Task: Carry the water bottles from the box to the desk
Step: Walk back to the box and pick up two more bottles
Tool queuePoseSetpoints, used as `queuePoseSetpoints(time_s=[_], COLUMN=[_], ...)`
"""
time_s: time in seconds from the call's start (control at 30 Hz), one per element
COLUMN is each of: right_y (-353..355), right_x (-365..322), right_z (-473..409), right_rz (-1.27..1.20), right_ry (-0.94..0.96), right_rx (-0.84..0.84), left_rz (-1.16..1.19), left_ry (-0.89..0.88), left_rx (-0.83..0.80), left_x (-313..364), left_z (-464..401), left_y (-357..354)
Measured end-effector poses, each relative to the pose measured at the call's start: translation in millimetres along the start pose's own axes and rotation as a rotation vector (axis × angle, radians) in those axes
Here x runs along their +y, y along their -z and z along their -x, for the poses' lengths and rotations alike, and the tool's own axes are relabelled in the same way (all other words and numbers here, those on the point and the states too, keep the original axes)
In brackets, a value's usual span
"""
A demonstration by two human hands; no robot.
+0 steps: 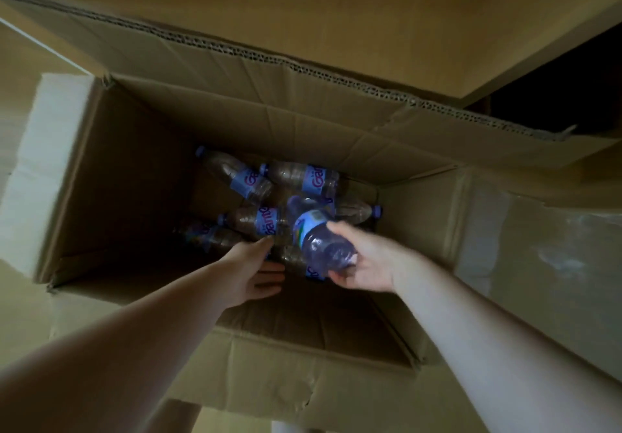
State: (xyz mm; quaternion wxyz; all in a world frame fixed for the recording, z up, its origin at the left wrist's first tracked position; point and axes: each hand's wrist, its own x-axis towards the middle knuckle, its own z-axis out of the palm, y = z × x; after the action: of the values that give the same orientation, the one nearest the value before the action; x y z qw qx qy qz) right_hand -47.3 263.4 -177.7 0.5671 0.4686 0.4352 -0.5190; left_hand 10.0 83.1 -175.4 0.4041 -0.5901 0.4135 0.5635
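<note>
I look down into an open cardboard box (128, 170). Several clear water bottles with blue labels lie on its bottom, one at the far left (235, 175) and one beside it (303, 178). My right hand (367, 261) grips the lower end of a bottle (319, 240), tilted with its cap pointing away, above the others. My left hand (255, 271) reaches down inside the box, fingers spread, its fingertips touching a lying bottle (259, 220). Whether it holds anything is hidden by the dark.
The box flaps stand open on all sides: a long flap (303, 96) at the back, one at the right (521, 247), one at the front (286, 375). A wooden desk surface (336, 1) runs along the top of the view.
</note>
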Motion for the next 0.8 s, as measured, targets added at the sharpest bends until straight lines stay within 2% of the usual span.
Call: queuePoseSetpoints(time_s=[0.1,0.17,0.33,0.47,0.6,0.67,0.73,0.8], right_y=[-16.2,-27.9,-57.3,-75.4,-87.1,-95.7,-107.4,-124.0], right_x=[28.4,41.2,53.8,58.9,63.6,62.8,60.5,56.5], right_z=[15.9,22.6,30.7,27.1,23.6,22.2,19.1,13.9], right_rz=[0.088,0.203,0.457,0.26,0.208,0.196,0.245,0.385], right_ry=[0.089,0.171,0.263,0.213,0.17,0.177,0.247,0.396], right_rx=[-0.112,-0.135,-0.164,-0.216,-0.459,-0.55,-0.478,-0.257], left_rz=[0.112,0.082,0.047,0.043,-0.026,-0.047,-0.032,0.004], left_ry=[0.038,0.023,-0.099,-0.219,-0.313,-0.303,-0.294,-0.335], left_rx=[-0.132,-0.213,-0.164,-0.35,-0.57,-0.601,-0.526,-0.365], left_x=[12.7,17.3,6.6,1.5,0.6,3.7,8.3,13.1], left_z=[10.6,18.2,27.0,35.0,39.3,39.9,40.6,41.7], left_y=[3.1,8.8,36.6,68.7,93.6,103.2,108.3,106.0])
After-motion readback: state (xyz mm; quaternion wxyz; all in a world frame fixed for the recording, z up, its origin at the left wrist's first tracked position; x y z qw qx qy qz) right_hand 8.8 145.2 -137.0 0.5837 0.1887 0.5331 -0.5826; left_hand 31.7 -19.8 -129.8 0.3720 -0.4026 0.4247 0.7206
